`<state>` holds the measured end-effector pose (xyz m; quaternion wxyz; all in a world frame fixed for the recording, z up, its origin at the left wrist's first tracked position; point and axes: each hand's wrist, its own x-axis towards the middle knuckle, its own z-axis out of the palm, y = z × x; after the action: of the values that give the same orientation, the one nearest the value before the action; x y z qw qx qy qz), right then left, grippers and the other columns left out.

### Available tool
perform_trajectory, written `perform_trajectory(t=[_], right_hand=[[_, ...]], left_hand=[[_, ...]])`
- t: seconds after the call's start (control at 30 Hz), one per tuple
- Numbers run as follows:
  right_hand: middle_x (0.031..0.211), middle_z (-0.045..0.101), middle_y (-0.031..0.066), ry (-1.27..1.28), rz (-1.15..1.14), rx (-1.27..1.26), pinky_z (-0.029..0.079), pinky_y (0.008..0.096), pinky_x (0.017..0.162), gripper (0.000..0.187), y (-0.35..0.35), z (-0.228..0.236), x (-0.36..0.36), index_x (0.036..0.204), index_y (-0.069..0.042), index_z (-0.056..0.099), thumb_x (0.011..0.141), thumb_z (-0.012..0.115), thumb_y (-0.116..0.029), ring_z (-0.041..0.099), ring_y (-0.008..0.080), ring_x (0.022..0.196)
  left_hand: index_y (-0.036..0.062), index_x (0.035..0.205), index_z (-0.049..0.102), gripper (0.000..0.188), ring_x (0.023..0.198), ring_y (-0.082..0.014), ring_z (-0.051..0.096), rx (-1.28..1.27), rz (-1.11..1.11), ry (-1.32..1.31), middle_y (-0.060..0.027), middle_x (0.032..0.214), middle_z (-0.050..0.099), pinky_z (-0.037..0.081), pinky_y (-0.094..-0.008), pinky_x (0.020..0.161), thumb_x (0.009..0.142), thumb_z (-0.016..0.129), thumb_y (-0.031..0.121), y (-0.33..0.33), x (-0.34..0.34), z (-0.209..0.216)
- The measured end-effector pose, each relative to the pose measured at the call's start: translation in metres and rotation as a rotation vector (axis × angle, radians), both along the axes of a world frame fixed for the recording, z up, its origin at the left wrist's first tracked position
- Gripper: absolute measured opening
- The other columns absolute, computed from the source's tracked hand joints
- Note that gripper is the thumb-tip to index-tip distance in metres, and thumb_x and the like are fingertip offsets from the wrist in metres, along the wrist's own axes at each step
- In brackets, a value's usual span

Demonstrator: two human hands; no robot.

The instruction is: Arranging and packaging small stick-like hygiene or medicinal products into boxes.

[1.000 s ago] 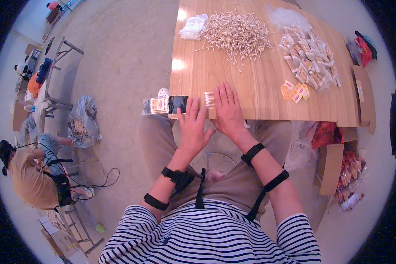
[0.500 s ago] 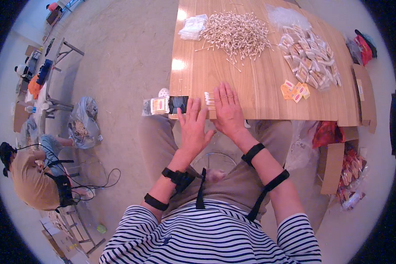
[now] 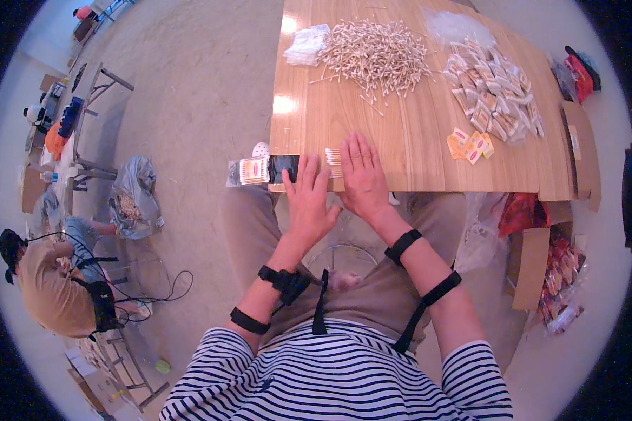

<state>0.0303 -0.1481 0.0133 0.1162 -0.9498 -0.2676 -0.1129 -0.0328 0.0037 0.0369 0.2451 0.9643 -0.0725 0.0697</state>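
At the bottom of the frame, a black-and-white striped shirt (image 3: 344,372) is worn, and black straps (image 3: 403,247) are fastened round both forearms.

At the centre, both bare hands are held at the near edge of a pale wood-grain table (image 3: 414,140). The left hand (image 3: 307,203) is laid out with its fingers nearly straight and slightly spread, the fingertips at the right edge of a flat black square (image 3: 284,169); nothing is seen to be grasped. The right hand (image 3: 362,179) is laid flat, fingers extended and together, its inner edge against a short row of white-tipped cotton swabs (image 3: 333,161), whose other ends are hidden; whether anything is held under the palm cannot be told. The row is placed between the hands. Left of the black square, a small clear packet of swabs with an orange and white label (image 3: 253,170) is seen.

Farther right, a few orange-and-yellow printed cards (image 3: 472,145) are scattered below a heap of filled, clear swab packets (image 3: 491,91). At upper centre, a large pile of loose swabs (image 3: 379,56) is spread beside a stack of clear plastic bags (image 3: 307,44).

At the left of the frame, a seated person in a tan shirt (image 3: 60,288) is seen.
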Motion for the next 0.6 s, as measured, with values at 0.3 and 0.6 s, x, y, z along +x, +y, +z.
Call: perform_trajectory(t=[0.3, 0.6], right_hand=[[0.157, 0.033, 0.0262, 0.030, -0.005, -0.027, 0.022, 0.0506, 0.124, 0.102, 0.001, 0.006, -0.001, 0.149, 0.007, 0.034, 0.065, 0.084, -0.023, 0.027, 0.0404, 0.150], [0.159, 0.032, 0.0259, 0.083, -0.010, 0.001, 0.020, 0.0503, 0.125, 0.088, 0.002, 0.008, -0.002, 0.149, 0.005, 0.036, 0.074, 0.075, -0.018, 0.026, 0.0401, 0.151]], left_hand=[[0.0035, 0.139, 0.049, 0.082, 0.153, -0.0380, 0.021, -0.011, 0.005, 0.003, -0.0196, 0.158, 0.033, 0.008, -0.0663, 0.120, 0.064, 0.081, 0.016, 0.004, 0.009, -0.004], [0.0032, 0.139, 0.049, 0.081, 0.153, -0.0379, 0.020, -0.013, 0.005, 0.021, -0.0199, 0.158, 0.032, 0.008, -0.0660, 0.120, 0.065, 0.080, 0.016, 0.003, 0.008, -0.004]])
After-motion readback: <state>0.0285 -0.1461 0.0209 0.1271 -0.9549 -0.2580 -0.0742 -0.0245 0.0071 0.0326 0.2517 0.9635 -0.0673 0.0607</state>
